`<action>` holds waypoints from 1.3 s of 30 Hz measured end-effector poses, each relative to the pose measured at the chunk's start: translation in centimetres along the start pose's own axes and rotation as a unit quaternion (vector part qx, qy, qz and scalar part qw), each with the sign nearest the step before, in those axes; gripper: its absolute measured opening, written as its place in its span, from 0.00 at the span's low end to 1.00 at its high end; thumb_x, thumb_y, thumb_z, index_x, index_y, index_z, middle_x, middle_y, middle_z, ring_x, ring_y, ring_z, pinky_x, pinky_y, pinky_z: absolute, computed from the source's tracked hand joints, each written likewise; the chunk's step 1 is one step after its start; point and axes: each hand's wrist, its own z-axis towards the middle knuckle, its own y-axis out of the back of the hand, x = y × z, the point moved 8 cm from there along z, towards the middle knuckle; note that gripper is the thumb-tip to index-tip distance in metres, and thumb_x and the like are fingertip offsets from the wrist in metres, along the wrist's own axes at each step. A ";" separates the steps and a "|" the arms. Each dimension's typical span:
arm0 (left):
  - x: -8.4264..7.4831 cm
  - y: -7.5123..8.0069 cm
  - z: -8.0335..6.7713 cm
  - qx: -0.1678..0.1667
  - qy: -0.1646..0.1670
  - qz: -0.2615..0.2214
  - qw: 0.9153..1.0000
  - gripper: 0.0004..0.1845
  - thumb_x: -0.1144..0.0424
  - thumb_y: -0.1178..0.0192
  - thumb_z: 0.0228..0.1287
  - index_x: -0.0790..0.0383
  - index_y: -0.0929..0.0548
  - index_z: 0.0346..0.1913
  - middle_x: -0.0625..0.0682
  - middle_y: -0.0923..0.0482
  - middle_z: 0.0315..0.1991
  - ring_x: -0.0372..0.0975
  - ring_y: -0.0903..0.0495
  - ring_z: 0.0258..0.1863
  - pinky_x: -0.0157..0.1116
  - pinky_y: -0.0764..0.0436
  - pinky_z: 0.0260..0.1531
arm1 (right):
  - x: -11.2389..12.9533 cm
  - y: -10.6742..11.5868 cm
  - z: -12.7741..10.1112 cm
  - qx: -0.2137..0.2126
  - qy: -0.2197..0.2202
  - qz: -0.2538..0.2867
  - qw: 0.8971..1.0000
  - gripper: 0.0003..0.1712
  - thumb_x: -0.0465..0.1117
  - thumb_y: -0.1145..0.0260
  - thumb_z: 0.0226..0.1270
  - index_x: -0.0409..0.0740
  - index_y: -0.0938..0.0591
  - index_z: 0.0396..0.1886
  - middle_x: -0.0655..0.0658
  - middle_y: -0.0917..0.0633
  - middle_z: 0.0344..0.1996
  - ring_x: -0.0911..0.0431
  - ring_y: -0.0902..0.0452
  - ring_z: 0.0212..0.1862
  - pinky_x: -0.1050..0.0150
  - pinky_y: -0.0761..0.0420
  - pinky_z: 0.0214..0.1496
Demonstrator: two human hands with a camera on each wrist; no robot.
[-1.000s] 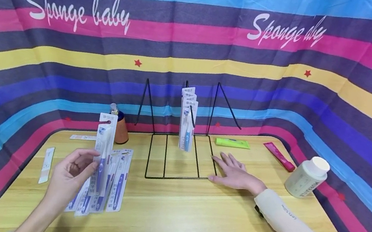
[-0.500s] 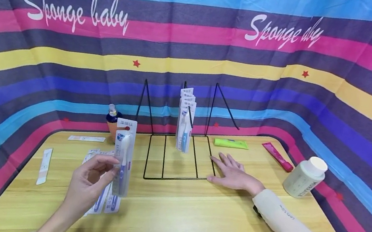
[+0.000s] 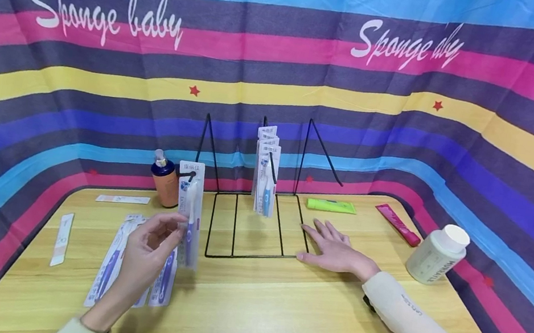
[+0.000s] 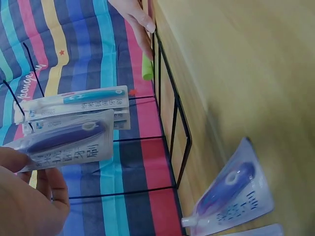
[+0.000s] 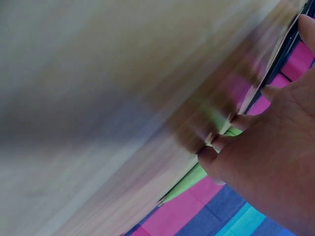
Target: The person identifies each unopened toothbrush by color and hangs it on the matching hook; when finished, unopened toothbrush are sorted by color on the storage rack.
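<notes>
My left hand (image 3: 151,250) pinches a packaged purple toothbrush (image 3: 189,215) upright above the wooden table, just left of the black wire rack (image 3: 258,223). In the left wrist view the same packaged toothbrush (image 4: 66,140) sits between my thumb and fingers (image 4: 29,201). Several packaged toothbrushes (image 3: 265,175) hang on the rack's middle hook. More toothbrush packs (image 3: 112,267) lie flat on the table under my left hand. My right hand (image 3: 334,248) rests flat on the table with straight fingers touching the rack's right base edge.
A brown bottle with a blue cap (image 3: 163,180) stands left of the rack. A green tube (image 3: 331,205), a red tube (image 3: 398,223) and a white jar (image 3: 437,253) lie at the right. Two paper strips (image 3: 61,239) lie at the left. Striped cloth surrounds the table (image 3: 275,317).
My left hand has carried the toothbrush pack to the right, from over the flat packs to beside the rack's left edge. The right hand has stayed put.
</notes>
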 end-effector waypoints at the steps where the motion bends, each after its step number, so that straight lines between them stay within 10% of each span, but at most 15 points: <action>1: 0.2 -0.1 0.2 0.001 0.001 0.001 1.000 0.13 0.82 0.41 0.76 0.75 0.16 0.58 0.59 0.15 0.53 0.43 0.18 0.49 0.31 0.18 0.50 | 0.0 0.0 0.0 0.000 0.000 0.000 1.000 0.52 0.69 0.39 0.80 0.51 0.44 0.91 0.34 0.54 0.88 0.31 0.67 0.86 0.19 0.60 0.77; 12: 3.6 -0.3 5.2 0.047 0.047 0.020 0.998 0.23 0.63 0.56 0.88 0.71 0.24 0.74 0.58 0.24 0.73 0.42 0.29 0.72 0.38 0.32 0.67 | -0.1 0.1 0.0 -0.001 -0.001 -0.001 1.000 0.53 0.70 0.39 0.80 0.51 0.44 0.91 0.34 0.54 0.89 0.32 0.68 0.87 0.19 0.60 0.76; 19: 6.3 -0.6 9.5 0.044 0.154 -0.041 0.986 0.28 0.56 0.58 0.88 0.68 0.28 0.79 0.50 0.33 0.79 0.42 0.37 0.69 0.43 0.36 0.59 | 0.1 0.0 0.2 0.006 -0.001 -0.004 1.000 0.53 0.71 0.40 0.80 0.51 0.45 0.91 0.35 0.56 0.89 0.32 0.69 0.87 0.21 0.61 0.78; 26: 7.7 -0.7 12.7 0.034 0.166 -0.038 0.985 0.27 0.57 0.56 0.87 0.69 0.28 0.77 0.55 0.35 0.81 0.46 0.39 0.74 0.50 0.36 0.64 | 0.4 -0.1 0.6 0.009 0.002 -0.004 1.000 0.53 0.71 0.40 0.80 0.53 0.46 0.92 0.35 0.56 0.89 0.32 0.69 0.87 0.21 0.61 0.78; 39: 8.0 -1.0 13.3 0.069 0.156 -0.007 0.985 0.28 0.56 0.56 0.87 0.65 0.32 0.81 0.57 0.36 0.81 0.51 0.38 0.79 0.58 0.41 0.76 | -0.2 -0.1 0.3 0.007 -0.007 -0.004 1.000 0.53 0.72 0.40 0.80 0.53 0.46 0.92 0.35 0.56 0.89 0.33 0.69 0.87 0.21 0.60 0.78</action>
